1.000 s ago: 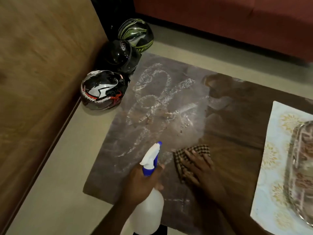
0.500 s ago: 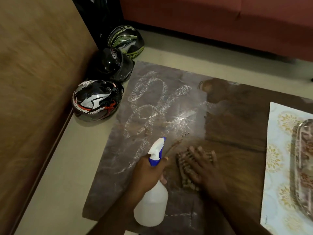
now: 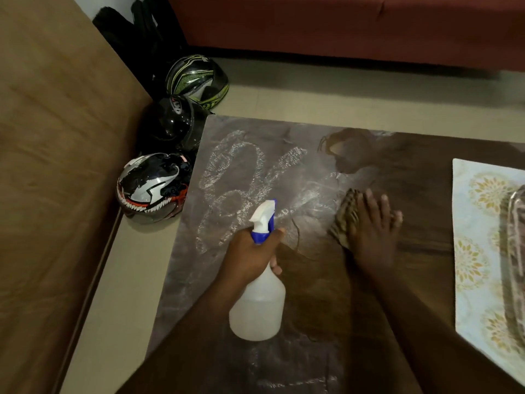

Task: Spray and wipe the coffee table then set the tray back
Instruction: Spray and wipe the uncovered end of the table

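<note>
The dark wooden coffee table point(image 3: 369, 294) fills the middle of the view, its left half streaked with pale spray marks. My left hand point(image 3: 250, 254) grips the neck of a white spray bottle point(image 3: 258, 305) with a blue collar, nozzle pointing away over the table. My right hand point(image 3: 375, 231) lies flat with spread fingers on a checked brown cloth point(image 3: 345, 220), pressing it to the tabletop right of the wet streaks. A clear glass tray point(image 3: 515, 240) shows at the right edge, resting on a pale floral mat point(image 3: 477, 251) and partly cut off.
Three motorcycle helmets sit on the floor by the table's far-left corner: a white, black and red one point(image 3: 150, 186), a black one point(image 3: 173, 123) and a green-striped one point(image 3: 199, 79). A brown sofa point(image 3: 56, 166) runs along the left, a red sofa point(image 3: 341, 27) across the back.
My right hand has slid the cloth away from me and to the right across the tabletop. The left hand still holds the bottle in about the same place.
</note>
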`<state>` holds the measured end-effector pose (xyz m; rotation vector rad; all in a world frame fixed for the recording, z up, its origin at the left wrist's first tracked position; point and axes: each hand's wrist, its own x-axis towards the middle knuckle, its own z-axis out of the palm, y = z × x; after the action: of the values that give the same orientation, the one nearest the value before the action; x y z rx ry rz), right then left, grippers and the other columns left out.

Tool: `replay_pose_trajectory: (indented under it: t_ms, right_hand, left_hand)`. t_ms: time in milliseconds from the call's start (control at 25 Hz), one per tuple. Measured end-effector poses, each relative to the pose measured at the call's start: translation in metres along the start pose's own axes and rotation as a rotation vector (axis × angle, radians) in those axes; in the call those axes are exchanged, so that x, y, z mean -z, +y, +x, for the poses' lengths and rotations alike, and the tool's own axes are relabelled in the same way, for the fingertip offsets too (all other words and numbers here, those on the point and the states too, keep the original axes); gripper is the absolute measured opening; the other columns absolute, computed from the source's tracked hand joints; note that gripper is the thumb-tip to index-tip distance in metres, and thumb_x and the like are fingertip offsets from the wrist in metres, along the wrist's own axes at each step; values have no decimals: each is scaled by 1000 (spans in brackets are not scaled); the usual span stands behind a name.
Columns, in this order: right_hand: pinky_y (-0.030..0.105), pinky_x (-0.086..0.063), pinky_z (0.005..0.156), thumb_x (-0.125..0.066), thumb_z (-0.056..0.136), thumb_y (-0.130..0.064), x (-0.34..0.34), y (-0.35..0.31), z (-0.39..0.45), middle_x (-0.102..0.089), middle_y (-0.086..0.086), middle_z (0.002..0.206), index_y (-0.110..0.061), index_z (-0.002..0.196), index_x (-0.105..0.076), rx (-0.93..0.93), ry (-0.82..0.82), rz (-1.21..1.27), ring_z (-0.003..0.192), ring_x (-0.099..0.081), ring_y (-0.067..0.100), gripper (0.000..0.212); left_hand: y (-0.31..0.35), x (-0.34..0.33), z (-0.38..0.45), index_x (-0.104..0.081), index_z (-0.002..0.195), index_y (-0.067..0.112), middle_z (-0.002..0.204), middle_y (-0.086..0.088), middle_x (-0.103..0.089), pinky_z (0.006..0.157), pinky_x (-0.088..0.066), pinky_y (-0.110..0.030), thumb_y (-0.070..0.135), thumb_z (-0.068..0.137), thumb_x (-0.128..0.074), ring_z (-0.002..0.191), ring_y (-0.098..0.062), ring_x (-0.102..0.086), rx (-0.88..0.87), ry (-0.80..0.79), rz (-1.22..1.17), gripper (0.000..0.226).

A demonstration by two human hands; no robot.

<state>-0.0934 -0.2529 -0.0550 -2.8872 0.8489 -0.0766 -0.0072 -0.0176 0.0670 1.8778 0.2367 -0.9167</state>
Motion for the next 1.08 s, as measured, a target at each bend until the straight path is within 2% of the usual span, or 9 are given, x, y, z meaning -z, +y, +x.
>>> replay_pose_trajectory:
  t_ms: [80,160,280,440,560,760,840,960,1080]
  right_hand:
    - [60,-11,113,-46,89,-25,-8,-57,22,-27,16,152,-7,146,-26,6,34,26,141,-18,35,63]
    - [57,-13,111,-67,77,-20,-16,-96,0,-27,15,151,-7,147,-20,328,1,50,141,-17,34,85]
    - [47,-10,114,-54,85,-37,-3,-53,-10,-32,2,152,-22,146,-24,624,-72,33,143,-17,24,69]
    - [55,-14,113,-46,87,-31,6,-1,65,-37,12,148,-18,143,-30,187,0,21,139,-27,35,61]
    - [59,-12,113,-36,90,-38,-9,-83,102,-36,15,149,-9,143,-35,-184,93,80,140,-24,36,61]
    - [51,-14,113,-37,91,-37,-29,-101,47,-34,5,151,-17,145,-32,445,32,17,140,-27,27,57]
    - [51,-14,113,-37,87,-32,-18,-59,57,-34,7,150,-16,145,-29,339,62,-53,139,-27,29,60]
    - [56,-21,109,-35,91,-27,-14,-69,126,-44,14,144,-11,137,-45,-196,148,16,135,-35,35,50]
    - [60,-27,108,-30,91,-20,-33,-196,151,-44,22,141,-5,137,-45,-91,97,119,132,-39,40,51]
  left_hand:
    - [14,-3,16,-63,75,9,51,-8,-60,65,-58,-39,33,90,-64,53,-27,-68,-30,29,12,28]
    - [23,-1,28,-63,70,11,52,-10,-62,68,-58,-43,33,87,-64,58,-35,-70,-41,68,20,28]
    - [43,1,42,-64,77,11,52,-10,-60,61,-54,-38,35,88,-66,55,-37,-67,17,28,0,27]
    - [53,5,56,-62,76,10,52,-12,-55,62,-56,-41,23,92,-62,49,-29,-62,13,1,-64,20]
    - [50,12,71,-63,83,10,53,-11,-56,57,-54,-34,32,91,-65,50,-28,-64,25,-48,-70,24]
    - [52,38,100,-59,77,8,49,-9,-55,53,-51,-29,23,92,-63,49,-28,-64,11,-65,-57,22]
    - [54,57,100,-62,82,7,51,-9,-55,50,-51,-27,28,91,-65,49,-28,-62,47,-141,-77,23]
    - [42,79,107,-64,83,5,49,-9,-55,54,-52,-31,30,90,-67,43,-24,-58,41,-171,-81,26]
    - [32,104,128,-65,78,3,48,-9,-56,63,-55,-40,32,88,-68,43,-24,-58,22,-161,-59,30]
